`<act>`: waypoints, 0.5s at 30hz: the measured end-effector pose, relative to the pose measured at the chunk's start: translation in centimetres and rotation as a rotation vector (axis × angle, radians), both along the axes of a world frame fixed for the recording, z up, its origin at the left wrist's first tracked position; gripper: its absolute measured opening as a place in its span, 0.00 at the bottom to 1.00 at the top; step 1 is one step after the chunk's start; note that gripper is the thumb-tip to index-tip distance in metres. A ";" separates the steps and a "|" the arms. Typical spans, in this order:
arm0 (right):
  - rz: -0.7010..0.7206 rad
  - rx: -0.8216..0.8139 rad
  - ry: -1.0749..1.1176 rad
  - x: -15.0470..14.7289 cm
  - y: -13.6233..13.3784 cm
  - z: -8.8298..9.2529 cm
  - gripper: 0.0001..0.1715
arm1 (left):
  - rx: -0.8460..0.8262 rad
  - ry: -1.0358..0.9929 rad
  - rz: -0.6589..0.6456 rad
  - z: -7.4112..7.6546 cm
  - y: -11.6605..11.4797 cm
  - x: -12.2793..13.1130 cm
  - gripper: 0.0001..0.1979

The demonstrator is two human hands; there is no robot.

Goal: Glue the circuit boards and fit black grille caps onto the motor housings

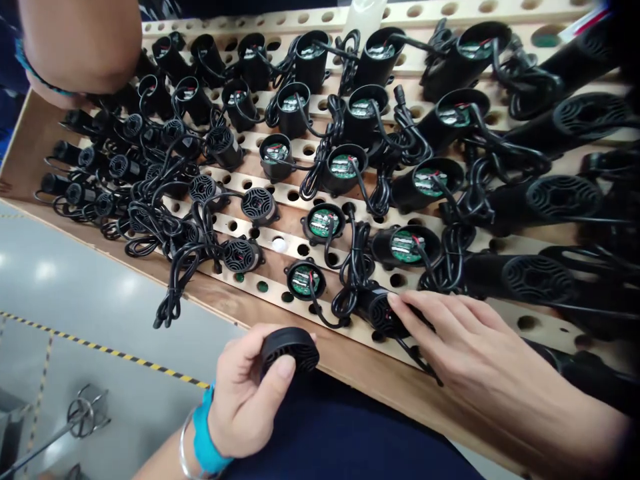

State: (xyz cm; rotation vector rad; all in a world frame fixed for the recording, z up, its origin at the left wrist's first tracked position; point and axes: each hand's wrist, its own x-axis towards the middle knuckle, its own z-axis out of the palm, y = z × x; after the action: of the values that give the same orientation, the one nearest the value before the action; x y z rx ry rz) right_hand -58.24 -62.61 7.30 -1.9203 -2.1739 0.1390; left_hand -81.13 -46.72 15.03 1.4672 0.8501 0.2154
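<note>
Gripping a cap (289, 347), the left hand (245, 393) stands apart from the right hand (470, 340), which touches a capped unit (379, 311), hold indeterminate; many open units (344, 167) appear uncapped.

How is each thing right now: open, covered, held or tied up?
Left hand: holding a cap.
Cap: held on a tilt.
Right hand: touching the front tube; grip unclear.
Front tube: partly hidden.
Middle tubes: open on top.
Green boards: uncovered, wired.
Left grilles: fitted.
Cables: many bundled.
Tray: loaded.
</note>
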 end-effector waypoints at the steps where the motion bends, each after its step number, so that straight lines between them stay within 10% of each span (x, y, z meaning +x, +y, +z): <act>1: -0.029 -0.015 0.042 0.0 -0.1 -0.2 0.40 | -0.013 -0.003 -0.006 0.0 0.1 0.0 0.10; 6: -0.092 -0.098 0.153 0.3 -0.2 -0.9 0.53 | -0.081 0.013 -0.024 0.1 0.7 0.0 0.10; 15: -0.001 -0.060 0.193 1.1 -0.5 -0.8 0.47 | -0.104 0.038 -0.037 0.1 0.7 -0.1 0.09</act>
State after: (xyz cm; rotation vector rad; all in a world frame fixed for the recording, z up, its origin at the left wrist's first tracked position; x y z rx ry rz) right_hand -57.13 -63.15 6.50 -1.8541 -2.0640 0.3769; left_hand -81.24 -45.97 15.15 1.3917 0.8519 0.1146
